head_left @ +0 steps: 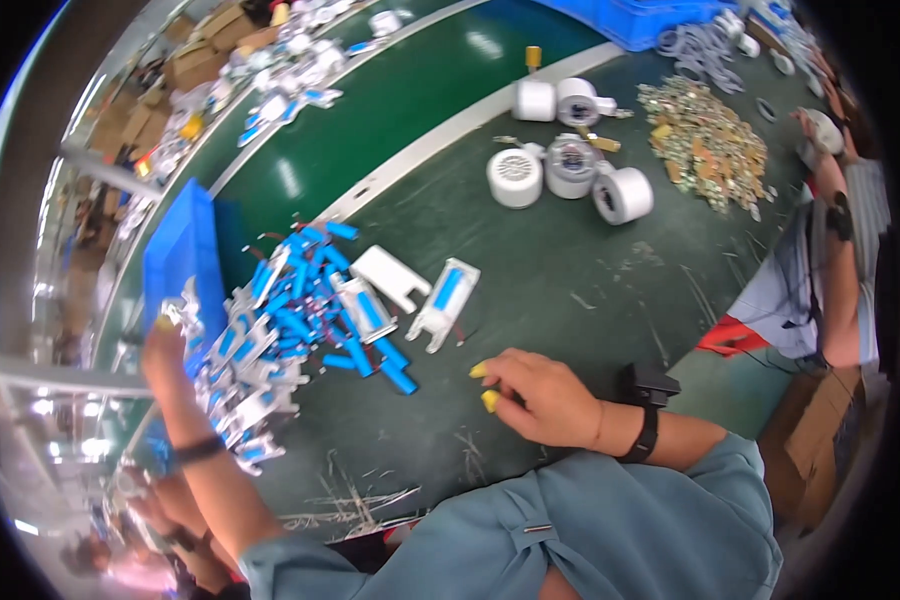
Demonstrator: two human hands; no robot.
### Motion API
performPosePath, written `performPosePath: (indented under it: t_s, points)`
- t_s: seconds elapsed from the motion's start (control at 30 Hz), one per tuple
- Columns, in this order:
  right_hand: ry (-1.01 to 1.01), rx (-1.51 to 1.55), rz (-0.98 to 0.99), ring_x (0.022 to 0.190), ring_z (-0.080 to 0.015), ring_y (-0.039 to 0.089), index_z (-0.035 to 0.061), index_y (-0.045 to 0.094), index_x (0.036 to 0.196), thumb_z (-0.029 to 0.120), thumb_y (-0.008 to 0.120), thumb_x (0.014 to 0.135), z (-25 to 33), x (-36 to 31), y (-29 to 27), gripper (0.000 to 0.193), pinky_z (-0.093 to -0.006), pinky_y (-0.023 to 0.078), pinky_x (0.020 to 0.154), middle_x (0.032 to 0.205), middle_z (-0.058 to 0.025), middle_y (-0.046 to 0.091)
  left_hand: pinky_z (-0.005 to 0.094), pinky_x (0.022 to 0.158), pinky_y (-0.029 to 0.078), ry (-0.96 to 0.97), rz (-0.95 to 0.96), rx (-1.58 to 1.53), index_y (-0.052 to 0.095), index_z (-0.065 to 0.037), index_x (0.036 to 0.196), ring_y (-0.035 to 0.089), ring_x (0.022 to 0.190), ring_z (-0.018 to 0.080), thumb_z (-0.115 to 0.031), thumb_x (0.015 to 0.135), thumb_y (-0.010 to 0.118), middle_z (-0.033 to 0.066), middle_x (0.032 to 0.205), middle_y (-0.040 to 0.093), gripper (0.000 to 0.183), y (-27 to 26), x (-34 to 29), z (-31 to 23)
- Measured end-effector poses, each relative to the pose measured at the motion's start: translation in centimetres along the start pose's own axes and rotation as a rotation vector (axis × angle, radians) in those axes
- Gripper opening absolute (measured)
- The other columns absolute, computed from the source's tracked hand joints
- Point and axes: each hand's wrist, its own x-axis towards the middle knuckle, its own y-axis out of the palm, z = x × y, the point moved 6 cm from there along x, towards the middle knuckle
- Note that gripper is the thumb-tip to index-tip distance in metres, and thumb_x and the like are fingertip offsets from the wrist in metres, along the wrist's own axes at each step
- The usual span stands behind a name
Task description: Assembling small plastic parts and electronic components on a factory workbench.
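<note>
My left hand (165,358) reaches to the far left, beside a heap of white plastic casings with blue cells (245,365) and the blue bin. A yellow cover shows at its fingertips, close to some white pieces; blur hides whether it grips one. My right hand (550,400) hovers over or rests on the green table, yellow covers on thumb and forefinger, those fingertips apart with nothing between them. Ahead of it lie a white casing with a blue cell (450,290) and a plain white cover (388,275). Loose blue cylindrical cells (300,310) with thin wires are piled left of these.
A blue bin (185,260) stands at the left. White round housings (573,165) and a mound of small circuit boards (705,145) lie at the far right. A green conveyor (410,90) with a pale rail curves behind. Another person's arm (835,230) is at right.
</note>
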Motion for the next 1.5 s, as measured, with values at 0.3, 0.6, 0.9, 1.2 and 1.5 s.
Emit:
performPosePath:
  t_s: [0.3, 0.6, 0.9, 1.2, 1.5]
  points:
    - [0.149, -0.188, -0.166, 0.075, -0.0211, 0.064, 0.0044, 0.051, 0.121, 0.0, 0.061, 0.085, -1.1, 3.7, -8.2, 0.038, -0.0325, 0.052, 0.063, 0.107, -0.0122, 0.055, 0.0237, 0.075, 0.049, -0.439, 0.325, -0.89, 0.068, -0.001, 0.108, 0.061, 0.08, 0.0105, -0.007, 0.094, 0.055, 0.0054, 0.094, 0.067, 0.02, 4.2, -14.9, -29.8]
    - [-0.045, -1.062, -0.035, 0.107, -0.0353, 0.053, -0.0031, 0.05, 0.122, 0.002, 0.058, 0.073, -7.0, 14.6, -12.0, 0.05, -0.0422, 0.042, 0.093, 0.112, -0.0178, 0.055, 0.0249, 0.076, 0.051, -0.038, 0.644, -0.793, 0.065, 0.003, 0.108, 0.064, 0.087, 0.0145, 0.009, 0.087, 0.056, 0.0097, 0.107, 0.065, 0.023, 6.2, -18.5, -37.9]
    - [0.147, -0.685, 0.011, 0.091, -0.0342, 0.063, -0.0034, 0.047, 0.125, 0.022, 0.062, 0.087, -3.2, 10.3, -6.5, 0.048, -0.0425, 0.051, 0.078, 0.1, -0.0165, 0.062, 0.0386, 0.089, 0.05, 0.447, 0.458, -0.344, 0.066, -0.006, 0.11, 0.061, 0.104, 0.0307, 0.009, 0.072, 0.062, 0.013, 0.114, 0.062, 0.041, 6.9, -15.3, -44.2]
    - [0.071, -0.362, -0.154, 0.078, -0.0236, 0.061, -0.0018, 0.058, 0.115, -0.004, 0.054, 0.086, -6.1, 5.5, -10.5, 0.03, -0.0323, 0.05, 0.074, 0.097, -0.0134, 0.059, 0.0404, 0.086, 0.047, 0.749, 0.308, -0.146, 0.067, -0.008, 0.1, 0.06, 0.097, 0.0285, 0.001, 0.074, 0.062, 0.009, 0.099, 0.059, 0.028, 9.6, -13.8, -47.1]
    - [-0.007, -0.522, -0.026, 0.078, -0.0339, 0.062, 0.0021, 0.057, 0.105, 0.004, 0.058, 0.084, -5.8, 5.4, -8.6, 0.021, -0.0375, 0.05, 0.071, 0.104, -0.0159, 0.058, 0.0353, 0.06, 0.051, 0.623, 0.42, -0.144, 0.064, -0.006, 0.096, 0.062, 0.071, 0.0226, -0.003, 0.075, 0.066, 0.0067, 0.088, 0.055, 0.021, 7.7, -17.1, -45.7]
